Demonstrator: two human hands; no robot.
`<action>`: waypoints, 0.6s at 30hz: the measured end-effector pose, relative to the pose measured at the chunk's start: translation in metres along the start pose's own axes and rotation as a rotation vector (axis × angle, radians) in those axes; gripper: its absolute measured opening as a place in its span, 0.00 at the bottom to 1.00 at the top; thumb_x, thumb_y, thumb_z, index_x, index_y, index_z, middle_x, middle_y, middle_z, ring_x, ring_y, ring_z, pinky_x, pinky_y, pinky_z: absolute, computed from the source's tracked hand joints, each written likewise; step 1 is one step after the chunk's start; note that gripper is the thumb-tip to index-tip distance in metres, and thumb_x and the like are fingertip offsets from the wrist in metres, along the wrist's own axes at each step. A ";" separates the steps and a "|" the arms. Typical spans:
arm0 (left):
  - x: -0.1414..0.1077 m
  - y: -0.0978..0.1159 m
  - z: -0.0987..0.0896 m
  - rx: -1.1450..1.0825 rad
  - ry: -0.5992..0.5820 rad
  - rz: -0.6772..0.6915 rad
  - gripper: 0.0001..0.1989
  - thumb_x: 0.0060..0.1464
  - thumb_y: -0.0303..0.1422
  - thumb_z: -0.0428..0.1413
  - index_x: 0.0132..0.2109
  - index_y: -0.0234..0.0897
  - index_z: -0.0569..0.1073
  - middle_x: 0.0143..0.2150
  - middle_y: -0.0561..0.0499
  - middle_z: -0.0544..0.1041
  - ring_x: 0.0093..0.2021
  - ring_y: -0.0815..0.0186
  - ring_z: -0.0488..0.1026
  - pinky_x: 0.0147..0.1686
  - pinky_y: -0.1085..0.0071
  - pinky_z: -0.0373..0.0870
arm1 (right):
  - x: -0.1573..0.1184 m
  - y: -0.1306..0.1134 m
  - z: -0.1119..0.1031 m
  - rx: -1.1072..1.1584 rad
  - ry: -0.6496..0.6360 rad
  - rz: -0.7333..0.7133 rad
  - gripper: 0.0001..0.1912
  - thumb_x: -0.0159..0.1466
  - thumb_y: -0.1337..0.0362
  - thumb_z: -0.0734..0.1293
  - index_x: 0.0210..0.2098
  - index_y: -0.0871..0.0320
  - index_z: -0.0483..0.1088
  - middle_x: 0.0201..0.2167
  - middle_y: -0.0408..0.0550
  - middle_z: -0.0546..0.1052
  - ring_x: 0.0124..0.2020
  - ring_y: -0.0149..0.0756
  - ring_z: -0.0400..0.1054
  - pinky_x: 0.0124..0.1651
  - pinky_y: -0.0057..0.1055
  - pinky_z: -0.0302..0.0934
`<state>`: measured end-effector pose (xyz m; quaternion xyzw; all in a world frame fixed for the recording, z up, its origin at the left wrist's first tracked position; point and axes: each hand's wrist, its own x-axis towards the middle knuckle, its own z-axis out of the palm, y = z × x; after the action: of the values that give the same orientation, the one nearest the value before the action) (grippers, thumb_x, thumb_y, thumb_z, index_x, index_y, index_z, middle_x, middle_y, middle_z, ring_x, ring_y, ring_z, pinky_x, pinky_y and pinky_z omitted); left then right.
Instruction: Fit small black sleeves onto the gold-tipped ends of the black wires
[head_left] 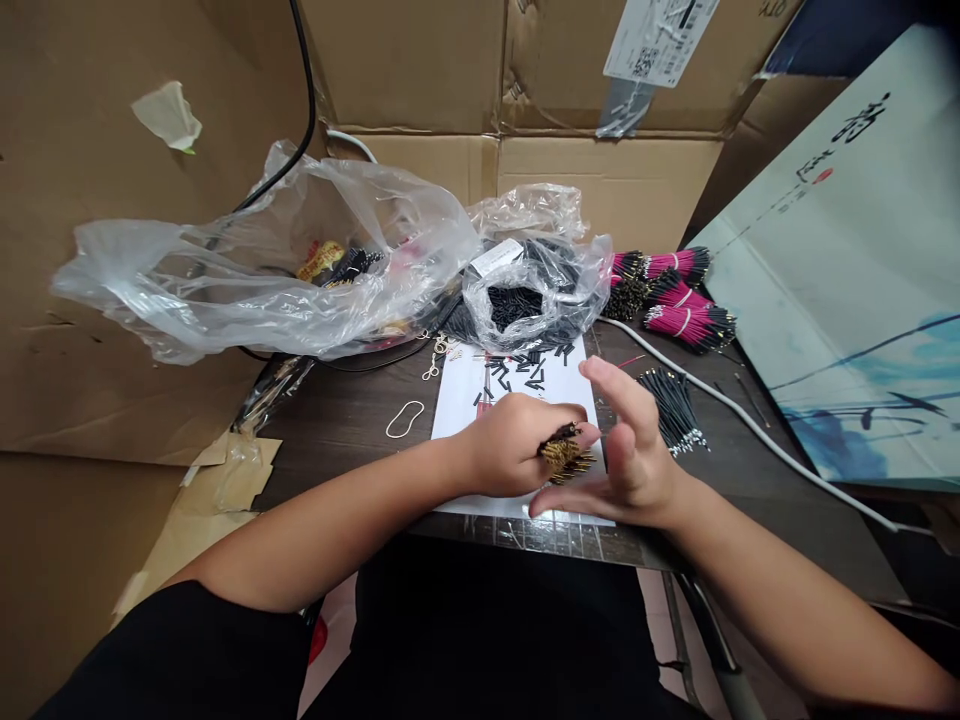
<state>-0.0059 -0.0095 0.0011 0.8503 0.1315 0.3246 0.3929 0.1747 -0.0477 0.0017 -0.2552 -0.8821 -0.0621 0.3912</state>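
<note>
My left hand [506, 440] is closed round a bundle of thin wires with brass-coloured pin ends [566, 460]; the pins stick out toward the right, and the rest of the bundle is hidden in the fist. Just right of the pins, my right hand [634, 450] is spread, thumb low and fingers raised, with nothing held in it. Beneath both hands lies a white sheet [457, 400]. Short black tubes [534, 372] are scattered over its far part. A clear bag full of black tubes [514, 305] stands open behind the sheet.
Bundles of pink-and-black wires [686, 310] lie at the back right, dark wires [670, 405] nearer. A white cable [720, 395] crosses the table's right side. Left are a large plastic bag [300, 270] and a rubber band [405, 420]. Cardboard [420, 70] walls the back.
</note>
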 end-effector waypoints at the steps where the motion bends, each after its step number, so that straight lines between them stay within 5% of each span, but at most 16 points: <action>1: -0.001 -0.003 -0.002 0.140 0.006 0.044 0.16 0.63 0.40 0.45 0.31 0.35 0.67 0.25 0.51 0.72 0.25 0.70 0.69 0.27 0.74 0.63 | 0.002 -0.001 -0.002 0.055 -0.005 0.063 0.61 0.50 0.44 0.73 0.69 0.49 0.32 0.71 0.48 0.40 0.68 0.54 0.46 0.66 0.56 0.52; 4: -0.001 -0.011 -0.005 0.483 0.052 0.126 0.16 0.63 0.40 0.45 0.31 0.36 0.69 0.24 0.52 0.74 0.25 0.70 0.71 0.25 0.74 0.62 | 0.006 -0.002 -0.006 0.280 -0.047 0.297 0.49 0.57 0.41 0.65 0.69 0.53 0.42 0.70 0.51 0.45 0.68 0.56 0.44 0.66 0.58 0.49; 8: 0.001 -0.016 -0.006 0.787 0.147 0.242 0.17 0.63 0.37 0.46 0.28 0.35 0.70 0.22 0.52 0.74 0.22 0.69 0.71 0.20 0.73 0.57 | 0.005 -0.002 -0.007 0.558 -0.111 0.459 0.32 0.64 0.55 0.62 0.65 0.57 0.55 0.65 0.53 0.59 0.65 0.50 0.54 0.67 0.53 0.51; 18: 0.002 -0.016 -0.007 0.937 0.241 0.413 0.16 0.62 0.34 0.49 0.26 0.35 0.70 0.19 0.52 0.73 0.19 0.69 0.69 0.19 0.72 0.56 | 0.003 0.000 -0.007 0.674 -0.153 0.449 0.31 0.60 0.66 0.67 0.62 0.57 0.61 0.61 0.51 0.66 0.62 0.46 0.61 0.65 0.47 0.57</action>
<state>-0.0078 0.0063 -0.0071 0.8997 0.1362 0.3971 -0.1194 0.1778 -0.0489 0.0090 -0.3027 -0.8020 0.3365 0.3897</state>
